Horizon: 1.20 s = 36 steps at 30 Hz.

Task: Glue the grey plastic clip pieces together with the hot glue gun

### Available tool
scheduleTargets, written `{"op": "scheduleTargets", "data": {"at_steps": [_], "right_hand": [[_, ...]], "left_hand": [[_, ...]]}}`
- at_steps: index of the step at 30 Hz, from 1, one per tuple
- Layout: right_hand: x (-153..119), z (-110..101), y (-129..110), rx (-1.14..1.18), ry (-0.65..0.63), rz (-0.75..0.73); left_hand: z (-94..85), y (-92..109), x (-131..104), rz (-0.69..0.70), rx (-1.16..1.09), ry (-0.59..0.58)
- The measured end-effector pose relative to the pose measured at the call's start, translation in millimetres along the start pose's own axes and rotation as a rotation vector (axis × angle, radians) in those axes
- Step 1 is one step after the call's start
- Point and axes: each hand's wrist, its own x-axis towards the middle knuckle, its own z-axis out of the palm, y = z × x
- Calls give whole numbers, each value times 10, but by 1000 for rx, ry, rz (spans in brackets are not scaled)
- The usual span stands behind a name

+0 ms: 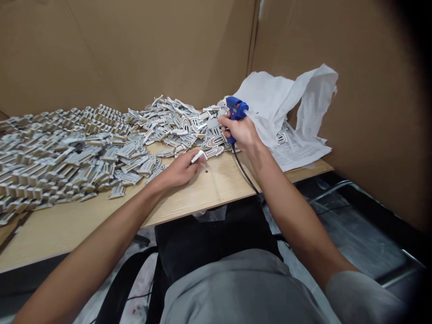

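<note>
Stacks of small grey-white pieces (50, 166) fill the left of the frame, on a pale wooden worktop (50, 231). Mid-frame: loose heap of similar pieces (168, 120), some brown-patterned; below it, left hand (182, 170) pinching one white piece (197, 156) between thumb and fingers. Right of centre: right hand (243, 132) wrapped round a blue glue gun (235, 108), dark cord (243, 170) hanging down. Further right: crumpled white sheet (269, 94), printed paper (297, 152) at its foot.
</note>
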Motion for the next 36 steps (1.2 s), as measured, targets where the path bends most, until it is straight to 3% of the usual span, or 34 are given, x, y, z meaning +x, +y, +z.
{"op": "scheduleTargets", "data": {"at_steps": [7,11,14,17,21,27,31,36], "right_hand": [[-25,3,-18,16,-8,2],[-41,-6,-20,-12,-32,-9],[-36,-16,4,-57,-65,-44],[-40,-9,38,-108,-71,-124],[-101,36,33,-134,-129,-160],[-263,116,-82,-184,-229,-137],[-347,158,-135,-230,-267,-162],[-391,161,-124,-286,-371,-307]], "left_hand": [[-78,71,-18,-31,100,-86],[-72,40,2,-49,29,-76],[-65,39,8,-200,-152,35],[-84,72,11,-375,-477,145],[-122,38,35,-455,-678,204],[-156,-139,46,-363,-698,146],[-157,-77,53,-397,-836,102],[-165,10,46,-278,-826,0]]}}
